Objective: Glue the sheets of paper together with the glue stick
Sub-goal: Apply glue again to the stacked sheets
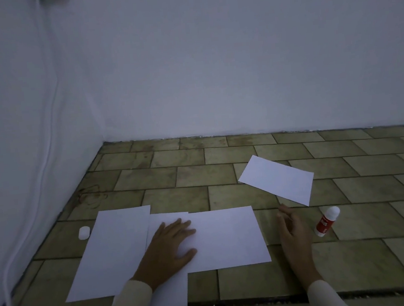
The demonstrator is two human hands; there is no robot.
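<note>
Glue stick (327, 221) lies just right of the empty, loosely spread right hand (292, 232), pointing away; left hand (171, 244) presses flat on overlapped sheets (228, 238).

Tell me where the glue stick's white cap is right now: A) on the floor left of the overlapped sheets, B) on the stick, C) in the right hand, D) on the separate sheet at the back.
A: the cap lies on the tiles left of the overlapped sheets, far from the glue stick.

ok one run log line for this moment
left hand flat on overlapped white paper sheets | right hand empty | red-and-white glue stick lying uncapped
</note>
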